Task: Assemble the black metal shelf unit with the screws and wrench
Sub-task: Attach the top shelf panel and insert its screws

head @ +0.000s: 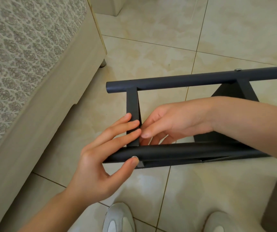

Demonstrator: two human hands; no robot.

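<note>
No text, label, brand or no. is showing legibly anywhere: nothing readable is appearing on the black shelf frame (184,80), its screw head (238,69), the shoes (119,220), the floor tiles (151,52), etc.

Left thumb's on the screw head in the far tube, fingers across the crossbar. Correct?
No: head view shows the thumb of the left hand on the screw head in the near tube, not the far tube. Fingers do lie across the crossbar.

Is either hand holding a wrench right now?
No, the left hand and right hand touch the black frame; no wrench is in sight.
</note>
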